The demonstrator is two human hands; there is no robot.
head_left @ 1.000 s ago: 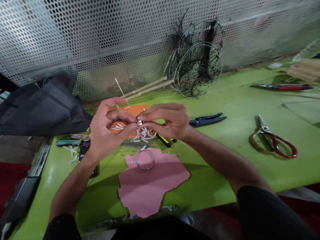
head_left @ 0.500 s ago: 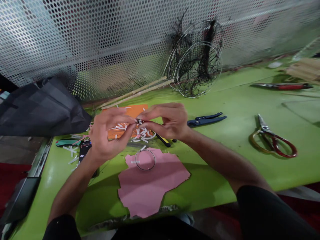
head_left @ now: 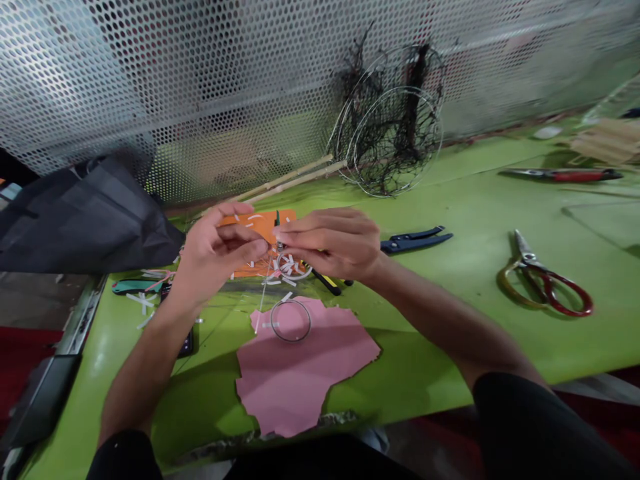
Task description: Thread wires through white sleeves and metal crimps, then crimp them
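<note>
My left hand (head_left: 215, 257) and my right hand (head_left: 333, 243) meet fingertip to fingertip above the green table (head_left: 450, 313). Both pinch a small thing where they touch, too small to name. A thin white strip (head_left: 262, 300) hangs down from that spot. Below the hands an orange sheet (head_left: 265, 223) is strewn with white paper scraps. A wire ring (head_left: 291, 320) lies on a torn pink sheet (head_left: 300, 367) nearer to me. A white ring (head_left: 295, 267) lies under my right hand.
Blue pliers (head_left: 415, 238) lie right of my right hand, red-handled scissors (head_left: 547, 283) further right. Wire hoops tangled with black thread (head_left: 393, 127) lean on the perforated metal wall. A black bag (head_left: 85, 213) sits at the left, a phone (head_left: 185, 340) by my left wrist.
The white strip that stood up behind my left hand now hangs down below the fingertips. My left hand has turned and its fingers have closed in on the right hand's.
</note>
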